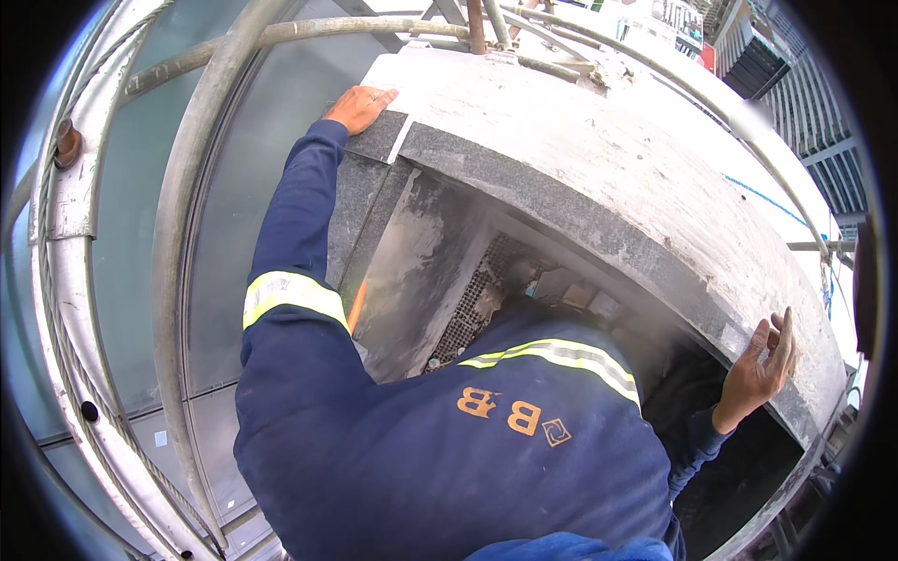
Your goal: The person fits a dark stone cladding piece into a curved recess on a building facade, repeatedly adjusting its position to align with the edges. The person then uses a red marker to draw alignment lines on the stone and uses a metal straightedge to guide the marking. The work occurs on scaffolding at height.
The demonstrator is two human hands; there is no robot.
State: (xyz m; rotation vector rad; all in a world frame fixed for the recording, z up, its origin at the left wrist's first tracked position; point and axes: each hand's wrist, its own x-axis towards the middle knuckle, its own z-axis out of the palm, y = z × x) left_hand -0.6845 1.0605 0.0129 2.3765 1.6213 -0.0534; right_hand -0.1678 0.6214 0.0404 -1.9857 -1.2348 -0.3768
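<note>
The fingers (382, 96) of the left hand (358, 109) lie close together, bent lightly over a corner of the stone-edged frame (561, 192), and no separate object shows in them. The right hand (760, 372) has its fingers pointing up, slightly bent and a little apart, with nothing visible in them; they are at the frame's far right part, touching it or just above it, I cannot tell which. So the one frame runs between the two sets of fingers, its pale, dusty top stretching beyond them and its one dark opening lying nearer the body than they do. One pale strip (400, 140) crosses the frame just beside the left fingers. Below those fingers, one slim orange object (357, 304) stands tilted near the forearm, and one black mesh strip (468, 299) shows deeper in the opening. Two reflective bands mark the navy top (421, 458): one on the left sleeve, one across the body, between the hands. Left of the left fingers run one thick upright tube (175, 243) and, farther out, one steel cable (45, 234); one blue rope (769, 200) hangs beyond the right fingers
</note>
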